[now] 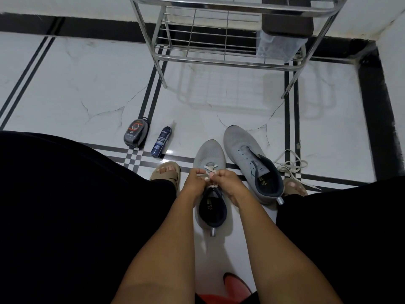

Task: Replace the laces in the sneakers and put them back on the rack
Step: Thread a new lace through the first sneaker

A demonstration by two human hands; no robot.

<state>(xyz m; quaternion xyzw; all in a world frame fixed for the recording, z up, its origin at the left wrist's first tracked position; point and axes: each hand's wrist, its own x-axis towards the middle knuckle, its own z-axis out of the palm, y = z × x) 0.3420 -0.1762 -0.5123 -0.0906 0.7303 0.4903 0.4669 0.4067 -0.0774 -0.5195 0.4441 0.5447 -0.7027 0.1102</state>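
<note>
A grey sneaker [209, 153] with a dark lining stands on the floor between my knees, toe pointing away. A white lace [210, 168] is threaded through its eyelets. My left hand [194, 183] and my right hand [228, 183] meet over the middle of the shoe, and each pinches a part of the lace. A second grey sneaker [245, 150] without a lace lies just to the right. Another loose white lace [289, 165] is piled on the floor to its right. The steel shoe rack [219, 60] stands ahead.
A black shoe-polish sponge [135, 134] and a blue spray bottle [161, 142] stand on the floor to the left. My sandalled feet [166, 173] flank the shoes. A dark box and a plastic bag [278, 44] sit on the rack's right side.
</note>
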